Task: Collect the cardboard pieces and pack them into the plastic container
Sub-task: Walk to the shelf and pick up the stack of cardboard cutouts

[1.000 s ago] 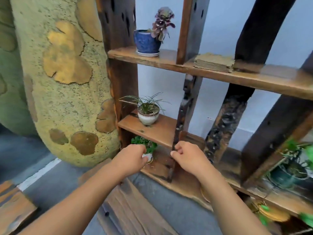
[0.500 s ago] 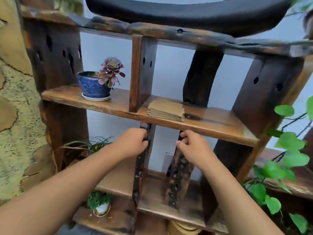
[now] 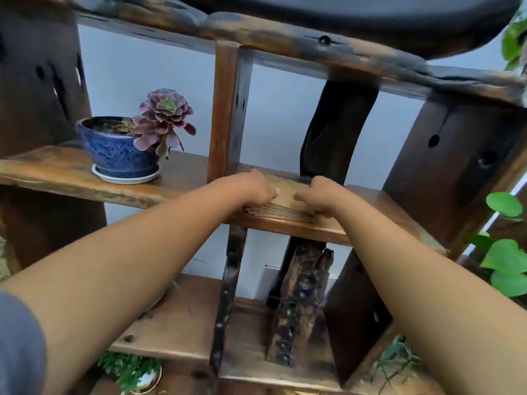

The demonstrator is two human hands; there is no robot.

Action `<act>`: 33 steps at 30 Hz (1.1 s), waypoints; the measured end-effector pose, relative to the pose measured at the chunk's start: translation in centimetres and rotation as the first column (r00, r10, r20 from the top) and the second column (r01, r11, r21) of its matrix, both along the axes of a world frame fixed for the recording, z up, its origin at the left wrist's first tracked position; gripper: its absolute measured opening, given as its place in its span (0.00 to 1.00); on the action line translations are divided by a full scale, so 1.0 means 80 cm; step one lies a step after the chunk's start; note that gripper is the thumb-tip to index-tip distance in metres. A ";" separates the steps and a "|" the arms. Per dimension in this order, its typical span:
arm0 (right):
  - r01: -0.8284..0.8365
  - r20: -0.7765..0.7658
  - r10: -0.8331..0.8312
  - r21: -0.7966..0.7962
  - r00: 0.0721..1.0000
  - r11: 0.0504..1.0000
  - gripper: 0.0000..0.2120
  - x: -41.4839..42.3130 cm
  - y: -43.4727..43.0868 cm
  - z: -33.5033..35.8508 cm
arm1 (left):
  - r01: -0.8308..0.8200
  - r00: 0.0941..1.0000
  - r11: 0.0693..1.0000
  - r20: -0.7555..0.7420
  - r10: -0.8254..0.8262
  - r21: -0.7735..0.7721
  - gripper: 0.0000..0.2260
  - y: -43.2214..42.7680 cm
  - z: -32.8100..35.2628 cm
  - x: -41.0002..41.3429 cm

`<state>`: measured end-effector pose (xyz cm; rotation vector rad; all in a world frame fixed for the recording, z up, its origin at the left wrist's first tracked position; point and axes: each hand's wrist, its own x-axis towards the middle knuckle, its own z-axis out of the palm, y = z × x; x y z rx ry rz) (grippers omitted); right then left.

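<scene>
- Cardboard pieces: flat stack, front edge of wooden shelf.
- Left hand: curled, gripping stack's left end.
- Right hand: curled, gripping stack's right end.

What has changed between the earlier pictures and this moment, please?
Both hands rose from below the shelf to the cardboard stack. The left hand and right hand now rest on its two ends, fingers curled over its top; whether it is lifted cannot be told. The stack lies where it was on the wooden shelf, and the blue pot with its succulent is unmoved.
</scene>
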<state>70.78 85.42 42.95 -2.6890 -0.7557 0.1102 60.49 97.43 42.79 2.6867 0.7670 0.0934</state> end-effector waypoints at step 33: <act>0.377 -0.124 -0.365 0.490 0.923 0.786 0.40 -0.116 -0.100 -0.097 | 0.209 0.926 0.884 0.375 -0.043 -0.417 0.24 -0.055 -0.071 -0.066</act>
